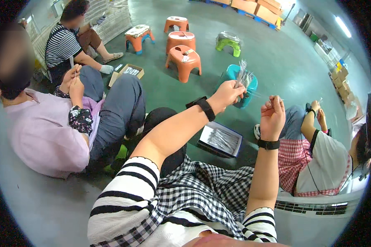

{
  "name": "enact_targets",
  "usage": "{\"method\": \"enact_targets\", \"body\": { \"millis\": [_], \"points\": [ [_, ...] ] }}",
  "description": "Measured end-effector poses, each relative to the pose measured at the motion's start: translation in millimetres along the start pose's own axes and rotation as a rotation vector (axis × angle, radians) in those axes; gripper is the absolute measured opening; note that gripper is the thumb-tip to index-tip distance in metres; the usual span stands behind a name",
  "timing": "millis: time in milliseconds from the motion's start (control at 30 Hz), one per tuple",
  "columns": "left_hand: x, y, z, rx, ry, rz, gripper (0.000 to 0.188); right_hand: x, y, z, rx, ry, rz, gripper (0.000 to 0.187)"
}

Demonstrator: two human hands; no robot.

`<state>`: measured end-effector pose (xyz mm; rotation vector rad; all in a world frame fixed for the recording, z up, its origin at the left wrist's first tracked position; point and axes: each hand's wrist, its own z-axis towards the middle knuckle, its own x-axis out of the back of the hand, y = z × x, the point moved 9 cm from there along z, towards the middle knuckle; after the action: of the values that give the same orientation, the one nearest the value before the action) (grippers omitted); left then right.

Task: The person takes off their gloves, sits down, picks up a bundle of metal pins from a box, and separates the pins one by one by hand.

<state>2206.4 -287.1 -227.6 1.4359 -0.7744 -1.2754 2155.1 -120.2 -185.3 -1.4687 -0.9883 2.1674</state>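
My left hand (227,96) is closed around a bundle of thin, whitish, wire-like strands (242,73), whose frayed ends fan out above the fist. To its right, my right hand (273,117) is raised with the fingertips pinched together on a thin pale strand (281,99). A faint line runs between the two hands, too fine to make out where it ends. Below them on the floor sits an open dark box (214,151) with a white inside, holding many slim silvery pieces (223,140). Neither hand touches the box.
Behind the bundle stands a teal stool (231,71). Farther off are orange stools (184,61) and a green stool (230,41). Seated people work at my left (45,127) and right (323,164). A small cardboard box (139,73) lies by the left person's knees.
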Motion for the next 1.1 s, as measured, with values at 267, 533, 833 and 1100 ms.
{"method": "enact_targets", "body": {
  "millis": [267, 533, 833, 1100],
  "points": [
    [-15, -15, 8, 0.054, -0.075, -0.119, 0.018, 8, -12, -18, 0.027, 0.082, -0.071, 0.008],
    [-43, 19, 5, -0.021, -0.447, 0.449, 0.022, 38, -49, 8, 0.108, 0.14, -0.213, 0.017],
    [-53, -29, -51, 0.285, -0.665, 0.401, 0.022, 61, -49, -23, 0.154, 0.177, -0.156, 0.009],
    [0, -6, -26, 0.114, -0.244, 0.15, 0.019, 45, -49, -11, 0.105, 0.126, -0.16, 0.007]
  ]
}}
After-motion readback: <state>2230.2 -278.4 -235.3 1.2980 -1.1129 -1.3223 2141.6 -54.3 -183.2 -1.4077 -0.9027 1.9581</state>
